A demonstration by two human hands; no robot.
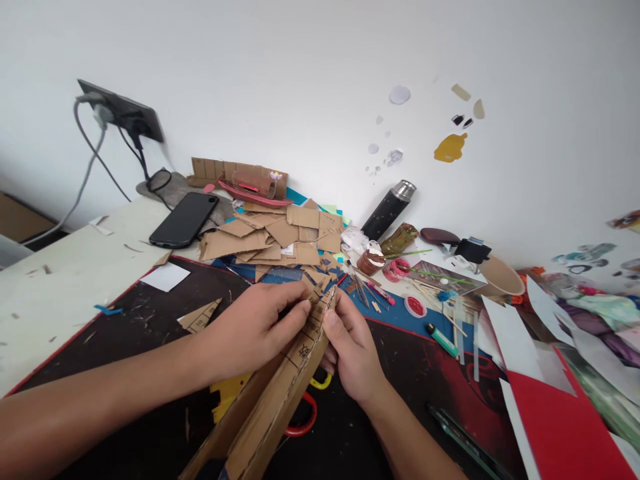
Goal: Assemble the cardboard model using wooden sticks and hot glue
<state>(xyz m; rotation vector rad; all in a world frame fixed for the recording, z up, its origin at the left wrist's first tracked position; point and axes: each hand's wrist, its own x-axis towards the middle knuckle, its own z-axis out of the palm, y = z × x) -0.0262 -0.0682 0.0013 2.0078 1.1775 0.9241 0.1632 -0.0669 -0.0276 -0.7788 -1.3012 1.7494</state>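
Note:
A long folded cardboard piece [287, 380] with dark printing slants from the bottom centre up to both hands. My left hand [265, 323] pinches its upper left edge, thumb and fingers closed on it. On the other side, my right hand [353, 343] holds the tip between thumb and curled fingers. Beneath the cardboard lie scissors with a red handle loop [303, 415] and a yellow loop [321, 381], partly hidden. A yellow object [227, 397] shows left of the cardboard. A triangular cardboard scrap [200, 317] rests on the dark mat near my left wrist.
Cardboard scraps [285, 230] pile up behind the hands, with a small red boat model [255, 193] behind them. A phone [184, 220] lies at left. Right of the pile are a black flask [390, 210], paint jars, sticks and a green cutter [442, 339]. Red paper [560, 420] lies at right.

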